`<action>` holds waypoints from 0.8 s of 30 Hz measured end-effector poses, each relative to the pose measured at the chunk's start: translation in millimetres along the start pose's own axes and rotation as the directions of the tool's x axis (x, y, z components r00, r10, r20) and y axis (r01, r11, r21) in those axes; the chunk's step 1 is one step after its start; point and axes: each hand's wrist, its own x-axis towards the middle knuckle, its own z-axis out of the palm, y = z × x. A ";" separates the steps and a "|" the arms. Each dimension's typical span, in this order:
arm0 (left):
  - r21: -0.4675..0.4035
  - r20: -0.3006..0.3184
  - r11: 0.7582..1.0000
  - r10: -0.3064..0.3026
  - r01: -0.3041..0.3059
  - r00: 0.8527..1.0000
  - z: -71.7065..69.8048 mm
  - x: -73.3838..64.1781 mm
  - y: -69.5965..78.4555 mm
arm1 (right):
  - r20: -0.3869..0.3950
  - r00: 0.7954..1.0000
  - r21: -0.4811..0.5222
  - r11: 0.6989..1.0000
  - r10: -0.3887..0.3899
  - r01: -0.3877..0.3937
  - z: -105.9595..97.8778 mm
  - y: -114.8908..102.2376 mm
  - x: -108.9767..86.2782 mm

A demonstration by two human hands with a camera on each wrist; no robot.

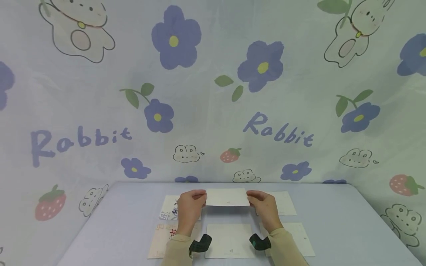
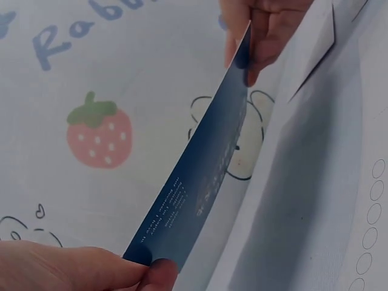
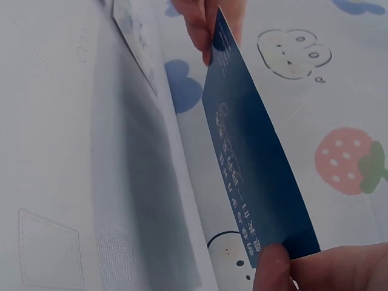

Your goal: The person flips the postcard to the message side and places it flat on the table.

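Note:
Both hands hold up one postcard [image 1: 227, 197] by its two short sides, over the back middle of the table. Its white back with a small mark shows in the head view. The wrist views show its other face, dark blue [image 3: 257, 157] with lines of white print. My left hand [image 1: 190, 211] pinches the left end between thumb and fingers, and my right hand [image 1: 265, 210] pinches the right end the same way. A shadow falls on the table below the card. Directly in front of it lies a white card [image 1: 229, 238], blank but for a small mark.
On the left lie a card with dark blue and grey lettering [image 1: 168, 207] and a cream card with red lettering [image 1: 157, 242], both partly behind the left arm. Two pale cards, a back one [image 1: 286, 203] and a front one [image 1: 301, 240], lie right. A printed curtain [image 1: 206, 92] hangs behind.

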 end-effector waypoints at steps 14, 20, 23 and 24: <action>0.083 -0.028 0.996 0.021 -0.019 0.999 2.9 -0.6 -2.8 | 0.005 1.000 -0.022 1.000 0.003 -0.002 0.2 1.3 -1.7; 0.104 -0.050 0.994 0.041 -0.036 0.998 6.6 -0.5 -4.4 | -0.001 1.000 -0.024 1.000 -0.014 0.014 2.6 4.2 -0.3; 0.106 -0.056 0.994 0.038 -0.032 0.998 7.8 -0.2 -5.5 | -0.009 1.000 -0.040 0.999 -0.025 0.024 4.0 5.1 0.1; 0.102 -0.056 0.994 0.039 -0.033 0.998 8.1 -0.1 -5.5 | -0.010 1.000 -0.046 0.999 -0.028 0.028 4.3 5.3 0.2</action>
